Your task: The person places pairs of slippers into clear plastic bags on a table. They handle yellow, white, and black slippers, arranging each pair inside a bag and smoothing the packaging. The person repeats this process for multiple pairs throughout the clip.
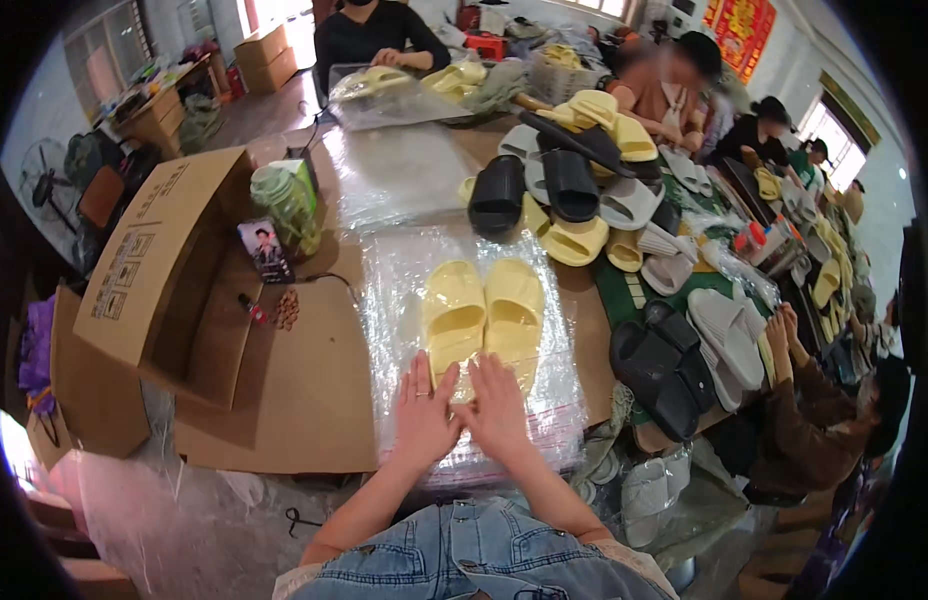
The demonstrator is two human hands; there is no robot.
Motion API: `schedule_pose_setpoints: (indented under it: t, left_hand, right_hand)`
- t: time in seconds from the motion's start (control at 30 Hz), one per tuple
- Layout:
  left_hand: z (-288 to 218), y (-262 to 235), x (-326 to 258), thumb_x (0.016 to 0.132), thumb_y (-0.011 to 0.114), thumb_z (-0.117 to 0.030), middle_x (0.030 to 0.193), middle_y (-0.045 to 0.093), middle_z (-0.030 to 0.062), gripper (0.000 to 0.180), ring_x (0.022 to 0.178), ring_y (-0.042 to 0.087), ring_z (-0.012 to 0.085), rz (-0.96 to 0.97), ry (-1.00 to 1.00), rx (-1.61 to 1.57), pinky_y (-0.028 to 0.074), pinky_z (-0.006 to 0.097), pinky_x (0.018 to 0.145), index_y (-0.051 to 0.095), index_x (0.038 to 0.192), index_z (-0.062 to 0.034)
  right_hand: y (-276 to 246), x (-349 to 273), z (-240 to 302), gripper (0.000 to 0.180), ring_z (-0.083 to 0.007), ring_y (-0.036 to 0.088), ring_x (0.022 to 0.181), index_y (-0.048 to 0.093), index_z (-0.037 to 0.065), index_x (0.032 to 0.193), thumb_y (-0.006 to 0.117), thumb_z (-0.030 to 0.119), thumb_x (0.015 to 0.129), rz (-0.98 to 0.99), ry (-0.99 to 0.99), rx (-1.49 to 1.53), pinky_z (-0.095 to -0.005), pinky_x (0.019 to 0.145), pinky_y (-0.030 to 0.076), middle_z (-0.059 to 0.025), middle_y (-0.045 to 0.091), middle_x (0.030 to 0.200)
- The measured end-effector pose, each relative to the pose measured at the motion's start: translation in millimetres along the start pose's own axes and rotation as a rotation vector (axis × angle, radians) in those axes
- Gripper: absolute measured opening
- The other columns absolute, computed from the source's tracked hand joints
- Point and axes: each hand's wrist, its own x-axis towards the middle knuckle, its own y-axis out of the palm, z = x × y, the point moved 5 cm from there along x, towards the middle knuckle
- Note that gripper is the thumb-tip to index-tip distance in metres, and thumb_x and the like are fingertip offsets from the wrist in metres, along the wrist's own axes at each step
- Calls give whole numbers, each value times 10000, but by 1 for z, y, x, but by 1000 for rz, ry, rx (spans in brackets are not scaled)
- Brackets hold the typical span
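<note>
A pair of pale yellow slide slippers point(455, 305) lies side by side in the middle, toes pointing away from me. Clear plastic shines over them, and they seem to be inside a clear bag with a reddish strip near its front edge. Beneath is a stack of clear plastic bags point(393, 300). My left hand point(425, 412) rests flat at the heel end of the left slipper, fingers stretched out and a ring on one. Beside it my right hand point(495, 408) lies with straight fingers at the heel of the right slipper. The thumbs nearly meet.
To the left stand an open cardboard box point(144, 270), a phone point(266, 252) and a green-tinted jar point(284, 205). Black, grey and yellow slippers point(571, 185) are heaped at the right; black ones point(664, 365) lie nearer. A person point(369, 40) sits opposite; others work along the right.
</note>
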Motion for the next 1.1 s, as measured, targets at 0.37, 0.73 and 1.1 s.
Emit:
schedule_pose_setpoints:
  t: [0.37, 0.73, 1.1]
  left_hand:
    - [-3, -5, -1, 947, 624, -510, 1636, 204, 326, 722, 1528, 215, 457, -56, 3, -57, 189, 566, 1232, 438, 1549, -158]
    - [-5, -5, 0, 936, 644, -466, 1640, 183, 332, 721, 1523, 216, 471, -56, 13, -31, 186, 563, 1236, 420, 1557, -175]
    - [42, -38, -11, 919, 715, -264, 1459, 549, 189, 445, 1318, 542, 379, -209, -5, -361, 457, 459, 1078, 641, 1323, -92]
  right_hand:
    - [-41, -30, -62, 710, -444, 307, 1488, 395, -32, 1508, 666, 313, 950, -249, 143, -13, -556, 1219, 224, -258, 341, 1603]
    - [-9, -2, -10, 678, -426, 363, 1462, 458, -67, 1463, 607, 369, 965, -231, 64, -119, -533, 1214, 257, -255, 416, 1559]
    - [-5, -4, -14, 670, -400, 349, 1478, 469, -68, 1457, 606, 367, 965, -226, 67, -97, -522, 1221, 246, -236, 420, 1567]
